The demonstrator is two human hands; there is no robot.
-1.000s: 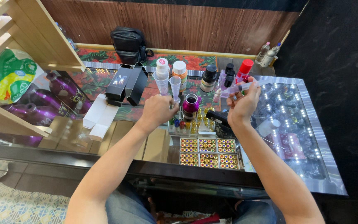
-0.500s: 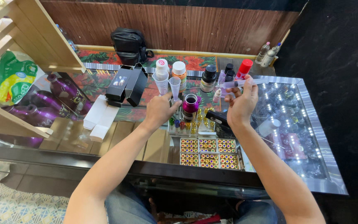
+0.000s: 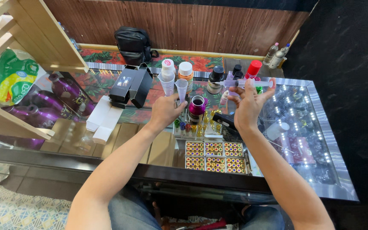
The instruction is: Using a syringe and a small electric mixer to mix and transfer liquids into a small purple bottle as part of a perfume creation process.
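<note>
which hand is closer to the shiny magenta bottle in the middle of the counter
Left. The left hand sits just beside the magenta bottle, its fingers almost at the bottle's side. The right hand is raised farther off on the other side, holding a clear syringe.

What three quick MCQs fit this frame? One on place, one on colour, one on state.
1. Where does the black bag sit?
A. by the wooden back wall
B. on the floor
C. on the person's lap

2. What colour is the cap on the bottle beyond the right hand?
A. green
B. red
C. white

3. What does the right hand hold?
A. nothing
B. a clear syringe, held level
C. a black box

Answers:
1 A, it rests at the counter's far edge against the wall.
2 B, the cap is plainly red.
3 B, its fingers pinch the syringe above the magenta bottle, which the left hand is next to.
</note>
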